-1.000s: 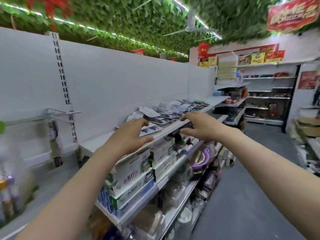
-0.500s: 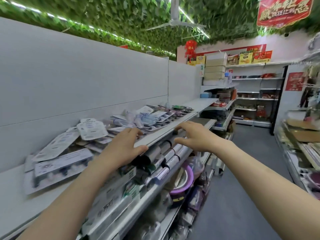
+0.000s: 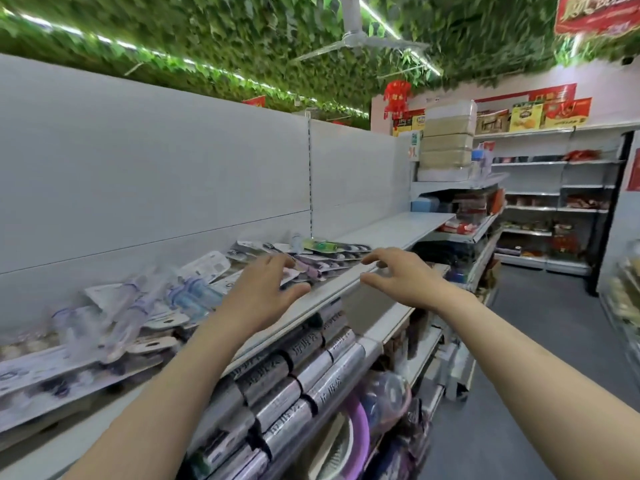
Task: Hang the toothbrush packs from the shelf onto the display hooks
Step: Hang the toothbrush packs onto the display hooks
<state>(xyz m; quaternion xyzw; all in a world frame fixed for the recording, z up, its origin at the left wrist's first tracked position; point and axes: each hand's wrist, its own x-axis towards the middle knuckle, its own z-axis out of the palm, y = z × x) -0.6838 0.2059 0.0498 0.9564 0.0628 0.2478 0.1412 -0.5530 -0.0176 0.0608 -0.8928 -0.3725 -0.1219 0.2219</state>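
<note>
Several toothbrush packs (image 3: 194, 292) lie flat in a loose pile along the white top shelf (image 3: 322, 292), blurred at the left end. A green-and-clear pack (image 3: 320, 244) lies at the far end of the pile. My left hand (image 3: 266, 292) hovers over the packs near the shelf's front edge, fingers spread and holding nothing. My right hand (image 3: 403, 277) reaches over the shelf's front edge just right of the pile, fingers loosely bent and empty. No display hooks are in view.
Silver rolls (image 3: 304, 379) fill the shelf below, with purple-rimmed basins (image 3: 360, 431) under them. The white back panel (image 3: 173, 174) stands behind the pile. The grey aisle floor (image 3: 540, 358) runs on the right towards stocked shelves (image 3: 554, 188) at the far end.
The view has swung right along the shelf; the hooks seen on the left earlier are out of frame. Both hands have moved forward over the packs' far end and remain empty.
</note>
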